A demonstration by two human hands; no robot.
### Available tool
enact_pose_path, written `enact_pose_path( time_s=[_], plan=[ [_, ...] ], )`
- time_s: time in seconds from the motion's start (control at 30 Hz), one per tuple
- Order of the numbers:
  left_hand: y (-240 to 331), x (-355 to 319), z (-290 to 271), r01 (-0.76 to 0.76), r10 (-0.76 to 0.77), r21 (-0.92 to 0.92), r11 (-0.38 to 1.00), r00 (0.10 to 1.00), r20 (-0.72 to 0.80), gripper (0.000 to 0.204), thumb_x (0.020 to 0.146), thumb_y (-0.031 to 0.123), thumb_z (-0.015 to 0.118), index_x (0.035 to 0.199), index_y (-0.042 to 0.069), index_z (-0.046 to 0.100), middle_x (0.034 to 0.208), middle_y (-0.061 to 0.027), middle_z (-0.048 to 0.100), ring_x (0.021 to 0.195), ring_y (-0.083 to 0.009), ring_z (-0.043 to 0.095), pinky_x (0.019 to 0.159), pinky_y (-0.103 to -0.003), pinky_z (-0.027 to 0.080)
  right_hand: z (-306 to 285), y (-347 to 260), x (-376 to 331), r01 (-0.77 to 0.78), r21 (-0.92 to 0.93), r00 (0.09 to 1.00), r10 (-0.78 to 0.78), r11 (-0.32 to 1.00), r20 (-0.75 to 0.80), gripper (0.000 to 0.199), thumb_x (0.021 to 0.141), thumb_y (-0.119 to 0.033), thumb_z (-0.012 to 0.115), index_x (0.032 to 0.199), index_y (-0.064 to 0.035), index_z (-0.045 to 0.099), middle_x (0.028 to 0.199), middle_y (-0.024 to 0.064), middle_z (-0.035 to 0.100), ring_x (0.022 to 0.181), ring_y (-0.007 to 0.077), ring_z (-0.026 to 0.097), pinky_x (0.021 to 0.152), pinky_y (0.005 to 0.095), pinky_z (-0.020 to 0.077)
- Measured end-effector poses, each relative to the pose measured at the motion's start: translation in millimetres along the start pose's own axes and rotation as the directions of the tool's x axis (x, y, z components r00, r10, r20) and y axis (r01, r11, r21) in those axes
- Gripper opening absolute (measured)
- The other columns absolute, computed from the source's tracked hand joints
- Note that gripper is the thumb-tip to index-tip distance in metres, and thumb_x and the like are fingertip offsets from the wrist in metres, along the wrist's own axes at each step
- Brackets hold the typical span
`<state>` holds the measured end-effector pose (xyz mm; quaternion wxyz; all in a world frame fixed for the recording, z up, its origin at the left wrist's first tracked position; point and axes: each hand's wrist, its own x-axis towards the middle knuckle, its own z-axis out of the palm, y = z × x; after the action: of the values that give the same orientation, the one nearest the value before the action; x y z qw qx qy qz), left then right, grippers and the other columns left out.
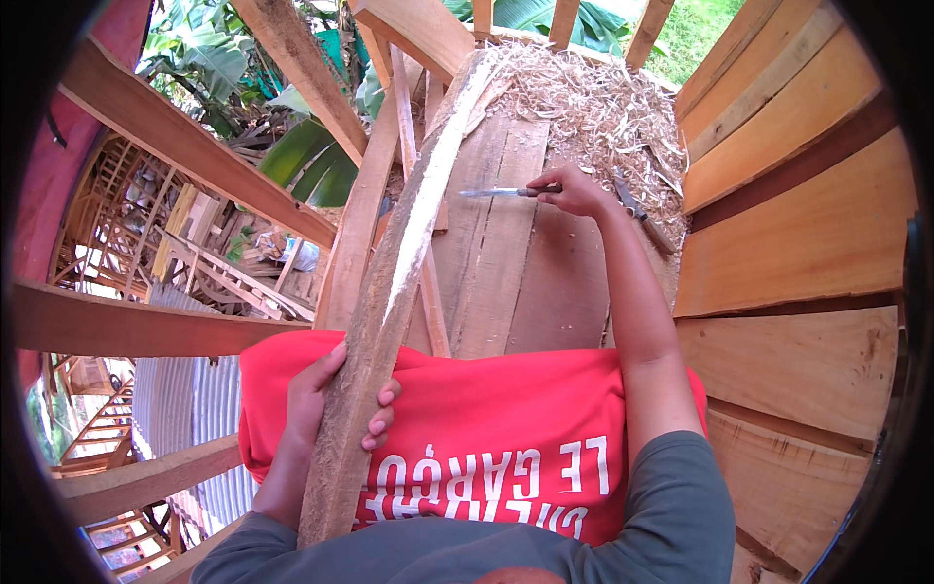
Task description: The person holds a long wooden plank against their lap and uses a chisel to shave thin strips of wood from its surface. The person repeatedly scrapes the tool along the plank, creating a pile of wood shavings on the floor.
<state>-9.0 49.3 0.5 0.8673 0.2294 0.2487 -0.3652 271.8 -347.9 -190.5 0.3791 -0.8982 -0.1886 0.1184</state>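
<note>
A long wooden beam (368, 341) leans up across my lap and away from me, its far end among the wood shavings. The top edge catches bright sunlight. My left hand (336, 394) is wrapped round its near part, fingers curled over the right side. Out to the right of the beam, my right hand (576, 191) grips a knife (496, 192) by its dark handle. The blade points left toward the beam, apart from it, above the floor planks (506, 253). Red cloth with white lettering (467, 419) covers my lap under the beam.
Curly wood shavings (593, 97) heap at the far end. A dark tool with a wooden handle (642, 212) lies right of my right hand. Stacked planks (788, 253) wall the right side. Wooden rails (195, 146) cross on the left, with lumber and corrugated sheet (185, 409) below.
</note>
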Motion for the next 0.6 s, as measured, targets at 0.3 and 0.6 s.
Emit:
enact_pose_path(
  time_s=[0.3, 0.6],
  plan=[
    [-2, 0, 2, -0.003, 0.003, 0.002, 1.0, 1.0, -0.014, 0.051, 0.102, 0.047, 0.037, 0.136, 0.01, 0.043, 0.089, -0.0191, 0.054, 0.061, -0.0287, 0.057, 0.047, -0.038, 0.048, -3, -3, -3, -0.331, -0.074, 0.766, 0.222, 0.941, -0.603, 0.032, 0.078, -0.012, 0.081, 0.109, -0.0051, 0.074, 0.095, 0.0139, 0.075, 0.087, 0.0223, 0.071, 0.081, 0.033, 0.054],
    [-1, 0, 3, -0.001, 0.001, 0.011, 1.0, 1.0, -0.022, 0.05, 0.103, 0.046, 0.035, 0.136, 0.009, 0.043, 0.089, -0.0187, 0.054, 0.061, -0.0282, 0.057, 0.046, -0.037, 0.048, -5, 10, -11, -0.259, -0.035, 0.9, 0.228, 0.965, -0.371, 0.027, 0.077, -0.011, 0.082, 0.103, -0.0058, 0.076, 0.09, 0.0121, 0.075, 0.08, 0.023, 0.069, 0.076, 0.0336, 0.053]
  ],
)
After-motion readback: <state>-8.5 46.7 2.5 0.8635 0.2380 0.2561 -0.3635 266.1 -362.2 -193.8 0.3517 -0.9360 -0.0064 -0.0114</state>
